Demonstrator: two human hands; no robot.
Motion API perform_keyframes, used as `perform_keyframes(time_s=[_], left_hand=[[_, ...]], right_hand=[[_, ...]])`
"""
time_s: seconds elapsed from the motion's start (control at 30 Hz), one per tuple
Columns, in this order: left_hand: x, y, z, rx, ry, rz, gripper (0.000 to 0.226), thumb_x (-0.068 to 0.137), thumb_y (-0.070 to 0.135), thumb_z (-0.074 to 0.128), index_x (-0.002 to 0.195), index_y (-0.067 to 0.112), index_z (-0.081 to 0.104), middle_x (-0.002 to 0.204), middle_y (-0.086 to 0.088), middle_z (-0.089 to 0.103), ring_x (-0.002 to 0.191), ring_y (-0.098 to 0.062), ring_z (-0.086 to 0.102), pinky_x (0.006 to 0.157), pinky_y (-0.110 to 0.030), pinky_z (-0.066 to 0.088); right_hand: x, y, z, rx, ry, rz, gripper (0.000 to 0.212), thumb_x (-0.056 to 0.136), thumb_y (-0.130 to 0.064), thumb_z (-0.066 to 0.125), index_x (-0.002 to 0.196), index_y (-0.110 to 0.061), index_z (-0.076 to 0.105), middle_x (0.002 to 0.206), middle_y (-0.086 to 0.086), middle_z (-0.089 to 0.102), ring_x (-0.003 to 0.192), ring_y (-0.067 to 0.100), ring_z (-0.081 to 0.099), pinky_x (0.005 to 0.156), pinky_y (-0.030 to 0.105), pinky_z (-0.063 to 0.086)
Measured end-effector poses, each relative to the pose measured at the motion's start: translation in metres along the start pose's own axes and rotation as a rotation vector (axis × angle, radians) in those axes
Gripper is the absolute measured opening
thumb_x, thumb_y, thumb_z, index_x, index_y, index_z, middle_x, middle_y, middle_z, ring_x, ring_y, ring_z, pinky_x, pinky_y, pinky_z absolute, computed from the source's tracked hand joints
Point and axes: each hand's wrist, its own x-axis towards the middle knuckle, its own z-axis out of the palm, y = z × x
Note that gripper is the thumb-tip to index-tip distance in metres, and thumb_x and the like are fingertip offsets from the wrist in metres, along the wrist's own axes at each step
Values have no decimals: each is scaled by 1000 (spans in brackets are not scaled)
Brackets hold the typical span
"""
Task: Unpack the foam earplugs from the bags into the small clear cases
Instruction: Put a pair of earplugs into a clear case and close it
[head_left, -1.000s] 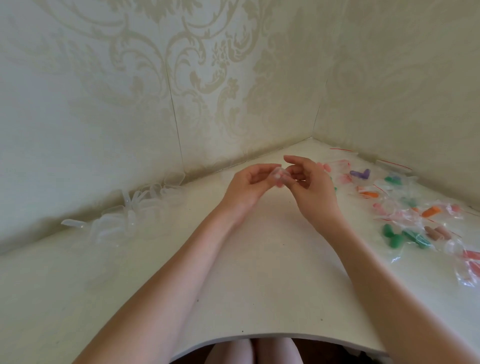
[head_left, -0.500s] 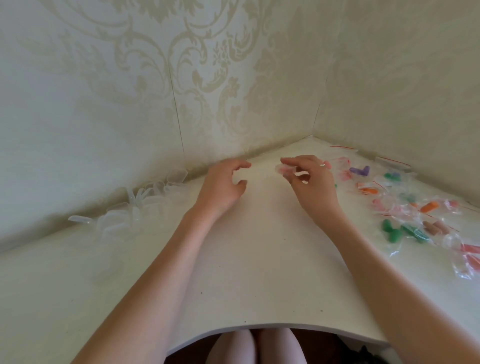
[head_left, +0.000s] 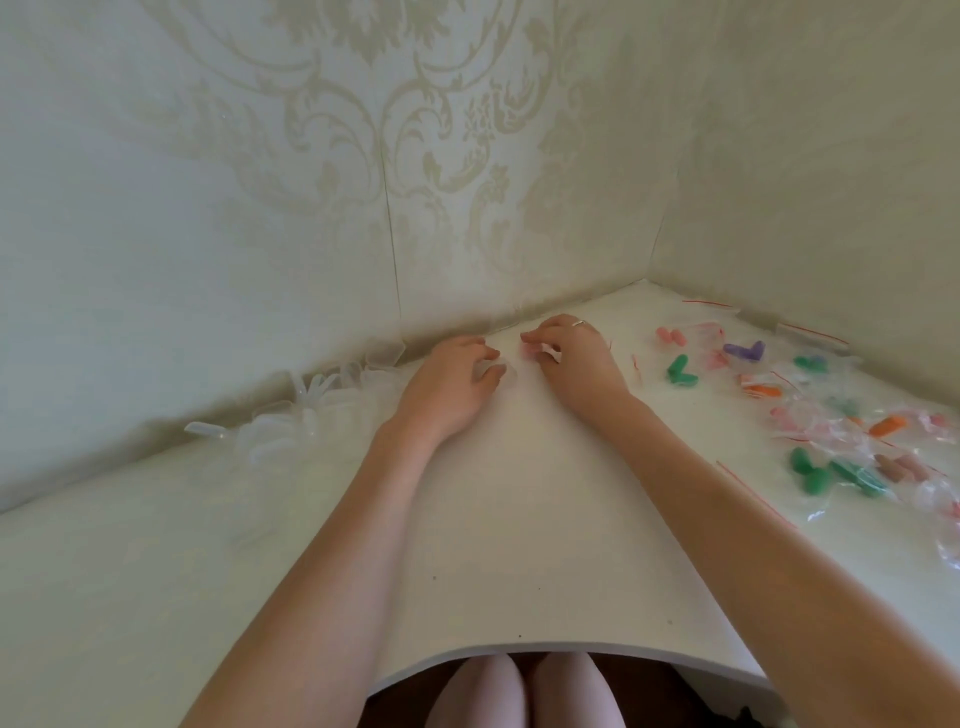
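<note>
Two hands work close together at the far edge of the table, near where it meets the wall. My left hand lies low with its fingers curled over a small clear case, pinning it to the surface so it cannot skate away while I load it. My right hand pinches something pale pink at its fingertips — I judge it a foam earplug, perhaps with its little bag, though the blur keeps me from saying which. It sits just beside the case, so the drop is short.

I keep the spare clear cases heaped along the wall on my left, and the bags of earplugs — green, orange, purple, pink — scattered on my right, each stock near the hand that fetches it.

The table is white and smooth, its near edge curved over my knees. It fills a corner between two walls papered in pale damask.
</note>
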Motion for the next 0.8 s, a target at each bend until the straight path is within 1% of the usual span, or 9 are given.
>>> perform_keyframes(time_s=[0.1,0.23,0.33,0.43,0.53,0.6,0.63,0.67,0.8], left_hand=[[2,-4,2,4,36,1,36,96,26,49,129,13,57,138,-4,50,130,-19,41,105,-26,31],[2,-5,3,26,111,37,34,95,17,49,127,9,58,130,-9,56,125,-26,46,103,-32,36],[2,8,4,91,144,134,39,98,16,44,135,10,50,139,-8,50,134,-24,38,108,-29,25],[4,27,14,234,33,278,46,102,26,32,147,15,33,152,-1,35,144,-17,22,116,-32,10],[2,31,26,378,-112,243,48,104,37,19,150,23,24,157,5,23,146,-15,14,118,-38,5],[2,27,26,421,-148,174,49,103,41,16,148,26,29,158,3,20,147,-16,11,119,-43,2],[2,26,25,443,-151,137,50,103,43,15,147,26,31,159,1,18,147,-17,9,118,-46,1],[2,26,24,463,-153,97,52,102,45,14,147,25,31,159,-1,15,147,-18,6,118,-49,-2],[3,28,26,578,-169,-59,65,98,55,10,151,18,21,159,-11,8,147,-25,-4,114,-56,-8]], right_hand=[[-2,-2,-2,39,-27,10,36,90,-1,52,120,-16,66,116,4,62,104,21,57,83,12,34],[-10,-2,-12,81,-21,78,52,94,-17,52,141,-36,40,118,-6,54,87,9,55,69,-2,33],[-16,-3,-17,89,-20,100,52,92,-30,58,140,-36,39,120,-9,54,89,7,56,62,-5,32],[-22,-3,-18,119,-38,54,57,87,-15,63,139,-28,42,120,-4,55,85,8,56,65,-8,30],[-26,2,-19,156,0,32,59,85,1,55,136,-27,44,118,1,56,84,12,60,73,-1,39],[-28,8,-20,132,43,34,58,85,2,52,133,-29,46,112,-1,56,84,15,61,84,18,48],[-29,11,-21,135,65,42,56,85,4,51,130,-28,48,108,-1,57,82,16,60,86,28,49],[-31,12,-24,154,84,58,52,85,5,50,127,-25,50,103,0,57,81,16,59,85,31,50],[-35,16,-35,276,137,96,35,87,3,55,114,-18,58,91,2,61,77,11,58,78,22,47]])
